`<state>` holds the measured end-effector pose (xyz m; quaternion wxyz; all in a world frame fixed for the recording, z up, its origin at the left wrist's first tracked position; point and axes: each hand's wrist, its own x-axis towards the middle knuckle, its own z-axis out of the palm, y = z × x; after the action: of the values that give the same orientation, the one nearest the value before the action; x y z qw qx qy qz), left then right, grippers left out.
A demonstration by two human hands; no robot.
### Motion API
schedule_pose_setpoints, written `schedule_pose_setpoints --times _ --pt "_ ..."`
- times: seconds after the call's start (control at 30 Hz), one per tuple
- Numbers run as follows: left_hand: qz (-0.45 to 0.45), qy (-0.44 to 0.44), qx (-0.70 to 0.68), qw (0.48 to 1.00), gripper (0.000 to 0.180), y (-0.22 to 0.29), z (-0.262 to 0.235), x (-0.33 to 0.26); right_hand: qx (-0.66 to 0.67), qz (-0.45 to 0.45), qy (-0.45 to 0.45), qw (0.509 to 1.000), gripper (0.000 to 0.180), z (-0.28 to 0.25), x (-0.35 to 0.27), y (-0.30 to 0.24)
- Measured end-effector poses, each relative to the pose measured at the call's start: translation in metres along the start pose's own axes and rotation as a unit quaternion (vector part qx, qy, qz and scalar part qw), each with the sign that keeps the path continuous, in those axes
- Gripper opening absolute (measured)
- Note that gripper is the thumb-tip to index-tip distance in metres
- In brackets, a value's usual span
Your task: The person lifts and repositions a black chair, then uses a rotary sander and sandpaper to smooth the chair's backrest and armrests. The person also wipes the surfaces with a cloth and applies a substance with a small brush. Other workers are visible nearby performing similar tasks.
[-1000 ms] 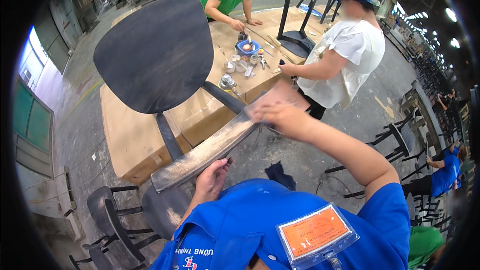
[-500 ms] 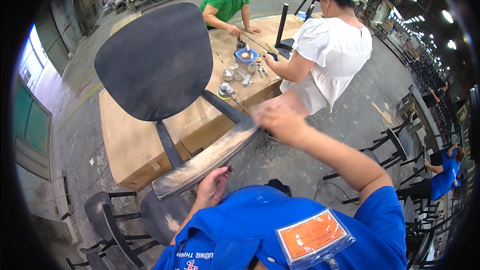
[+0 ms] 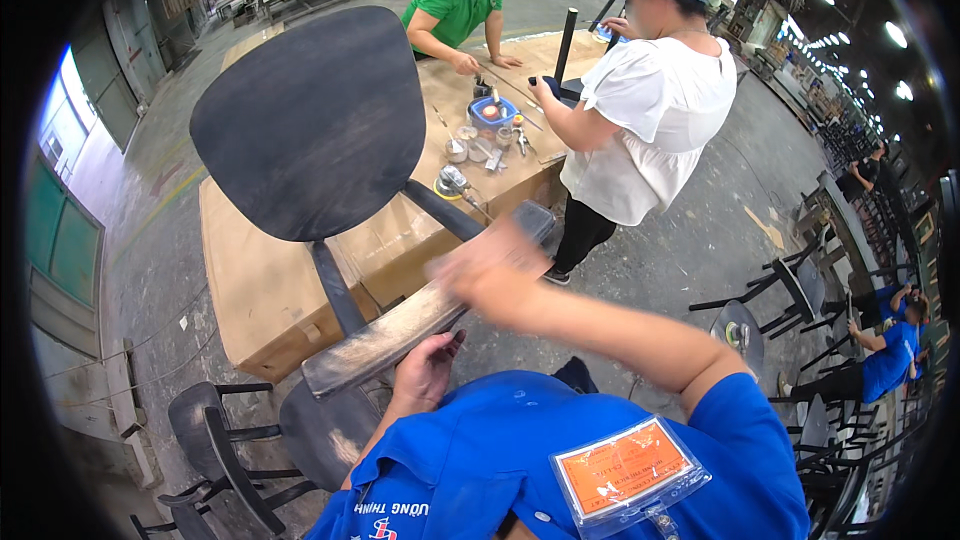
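A black chair lies on the cardboard-covered table, its broad rounded seat (image 3: 310, 125) to the far left. Two posts join it to the curved backrest (image 3: 375, 340), whose near face is worn to pale wood. My left hand (image 3: 428, 370) is curled against the backrest's lower edge, with a small dark bit at its fingertips that I cannot make out. Across the middle of the backrest lies my right hand (image 3: 490, 265), smeared by motion; whatever is under its fingers is hidden.
On the table (image 3: 270, 325) are a sander (image 3: 452, 180), a blue basin (image 3: 493, 112) and several jars. A person in green (image 3: 450, 10) leans there; another in white (image 3: 655, 110) handles a dark chair part. Chairs (image 3: 225, 450) stand at lower left and more at right.
My right hand has slid leftward and nearer along the backrest, uncovering its right end. My left hand stays put. The person in white has straightened and turned.
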<state>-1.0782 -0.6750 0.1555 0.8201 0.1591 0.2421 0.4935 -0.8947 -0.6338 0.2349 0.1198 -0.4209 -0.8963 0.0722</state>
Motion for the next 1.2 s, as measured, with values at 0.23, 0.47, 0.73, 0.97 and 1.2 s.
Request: schedule_pose_setpoints --times 0.23,0.47,0.73,0.97,1.2 --pt "-0.010 -0.004 0.024 1.000 0.039 0.003 0.004 -0.003 0.016 0.076 0.004 0.997 0.036 -0.029 -0.019 0.048" --pt "0.007 -0.066 0.022 0.998 0.031 -0.001 -0.010 0.003 0.083 -0.020 -0.076 0.993 0.035 0.014 0.008 -0.024" --pt "-0.007 0.030 -0.021 0.999 0.039 -0.011 -0.041 0.006 0.325 -0.278 -0.013 0.904 0.034 0.061 0.079 -0.112" --pt "-0.012 0.009 0.039 0.999 0.037 -0.001 -0.004 0.005 0.003 0.018 0.011 1.000 0.028 -0.029 -0.005 0.062" --pt "-0.031 0.043 -0.009 0.999 0.040 -0.004 0.003 0.008 0.089 -0.148 0.062 0.983 0.033 0.008 0.018 -0.039"
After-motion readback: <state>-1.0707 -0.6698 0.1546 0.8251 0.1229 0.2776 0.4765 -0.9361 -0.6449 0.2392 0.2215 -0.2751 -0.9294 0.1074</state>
